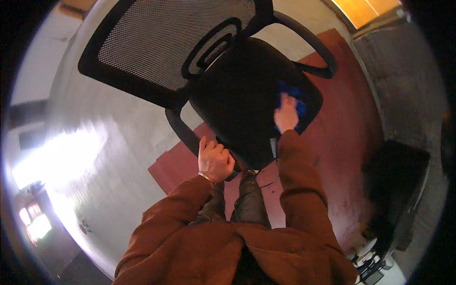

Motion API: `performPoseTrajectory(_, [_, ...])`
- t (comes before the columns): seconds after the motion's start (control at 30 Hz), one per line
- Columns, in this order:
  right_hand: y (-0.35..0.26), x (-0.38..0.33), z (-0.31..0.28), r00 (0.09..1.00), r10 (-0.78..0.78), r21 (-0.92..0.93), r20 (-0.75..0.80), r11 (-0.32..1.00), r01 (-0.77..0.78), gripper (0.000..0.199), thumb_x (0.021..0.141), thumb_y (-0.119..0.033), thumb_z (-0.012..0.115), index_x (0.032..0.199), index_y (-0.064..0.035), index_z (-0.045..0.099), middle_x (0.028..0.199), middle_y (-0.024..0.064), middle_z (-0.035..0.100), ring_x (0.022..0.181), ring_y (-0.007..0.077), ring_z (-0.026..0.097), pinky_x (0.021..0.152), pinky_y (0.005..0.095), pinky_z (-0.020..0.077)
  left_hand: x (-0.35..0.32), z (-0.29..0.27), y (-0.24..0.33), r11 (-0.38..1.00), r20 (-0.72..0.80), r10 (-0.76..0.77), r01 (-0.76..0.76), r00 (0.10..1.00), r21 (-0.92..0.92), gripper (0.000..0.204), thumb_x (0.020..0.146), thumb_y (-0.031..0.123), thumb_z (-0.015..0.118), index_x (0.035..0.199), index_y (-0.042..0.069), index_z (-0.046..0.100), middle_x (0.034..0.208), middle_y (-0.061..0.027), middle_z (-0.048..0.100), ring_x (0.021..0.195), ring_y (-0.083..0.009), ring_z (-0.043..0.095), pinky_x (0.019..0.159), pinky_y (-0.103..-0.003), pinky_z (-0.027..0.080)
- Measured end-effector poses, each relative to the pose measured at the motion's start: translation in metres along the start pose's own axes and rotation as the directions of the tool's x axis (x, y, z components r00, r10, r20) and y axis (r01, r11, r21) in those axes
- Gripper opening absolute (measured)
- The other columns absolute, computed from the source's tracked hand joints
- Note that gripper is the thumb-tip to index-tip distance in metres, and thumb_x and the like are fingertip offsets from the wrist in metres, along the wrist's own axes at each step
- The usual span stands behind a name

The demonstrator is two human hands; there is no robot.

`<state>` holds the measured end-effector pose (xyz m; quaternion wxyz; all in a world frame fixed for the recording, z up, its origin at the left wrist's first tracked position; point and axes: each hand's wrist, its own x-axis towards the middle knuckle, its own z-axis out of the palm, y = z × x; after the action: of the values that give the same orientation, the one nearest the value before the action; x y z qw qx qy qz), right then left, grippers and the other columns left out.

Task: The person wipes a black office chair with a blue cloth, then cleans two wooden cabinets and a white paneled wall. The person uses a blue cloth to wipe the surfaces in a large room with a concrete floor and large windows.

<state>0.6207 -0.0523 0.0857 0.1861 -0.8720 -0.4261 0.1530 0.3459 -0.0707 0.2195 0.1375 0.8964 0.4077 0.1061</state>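
While our left hand (214,161) has its fingers curled tight around the near armrest (186,134) of the black office chair (237,95), our right hand (286,115) is pressed flat on a blue cloth (295,99) on the seat's right side. Mesh backrest (166,38) leans away; we're standing on a red mat (342,133).

A pale grey floor (109,137) gleams with bright glare at the left. A dark red mat (346,118) covers it toward the right. A dark piece of furniture (399,185) stands at right; warm orange light (363,9) glows top right.
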Motion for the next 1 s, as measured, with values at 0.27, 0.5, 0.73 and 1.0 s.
performPoseTrajectory(0.27, [-0.036,-0.058,-0.026,0.236,-0.544,0.424,0.805,0.806,0.412,0.042,0.078,-0.020,0.061,0.119,-0.0185,0.066,0.112,0.0135,0.062,0.104,0.0357,0.061,0.086,0.0454,0.0510,0.039,-0.013,0.023,0.993,-0.129,-0.105,0.098,0.986,-0.058,0.016,0.069,0.017,0.066,0.057,0.010,0.059,0.062,-0.0070,0.055,0.070,-0.0274,0.056,0.096,-0.055,0.039])
performPoseTrajectory(0.5, [-0.056,0.004,-0.210,0.597,-0.007,0.303,0.803,0.866,-0.398,0.036,0.088,-0.015,0.063,0.120,-0.0001,0.060,0.108,0.0122,0.068,0.096,0.0227,0.065,0.089,0.0354,0.0526,0.090,-0.048,0.090,0.951,0.031,-0.302,0.304,0.953,-0.050,0.025,0.084,0.029,0.060,0.070,0.010,0.067,0.075,-0.0069,0.063,0.084,-0.0262,0.059,0.101,-0.057,0.035])
performPoseTrajectory(0.73, [-0.183,0.004,-0.317,0.762,0.161,0.594,0.627,0.534,-0.602,0.030,0.097,-0.020,0.059,0.121,-0.0030,0.060,0.110,0.0051,0.066,0.095,0.0162,0.064,0.084,0.0310,0.0524,0.172,-0.101,0.099,0.480,0.370,-0.230,0.436,0.900,-0.762,0.057,0.095,0.038,0.052,0.137,0.001,0.041,0.122,-0.0182,0.056,0.118,-0.0337,0.052,0.110,-0.051,0.030])
performPoseTrajectory(1.0, [-0.224,-0.030,-0.318,0.636,-0.203,0.578,0.745,0.673,-0.461,0.056,0.105,-0.048,0.036,0.134,-0.0013,0.049,0.123,0.0058,0.059,0.103,0.0194,0.059,0.097,0.0369,0.0459,0.090,-0.173,0.059,-0.004,0.274,-0.210,0.279,0.939,-0.960,0.058,0.089,0.020,0.069,0.137,-0.001,0.045,0.120,-0.0128,0.062,0.109,-0.0213,0.059,0.099,-0.037,0.046])
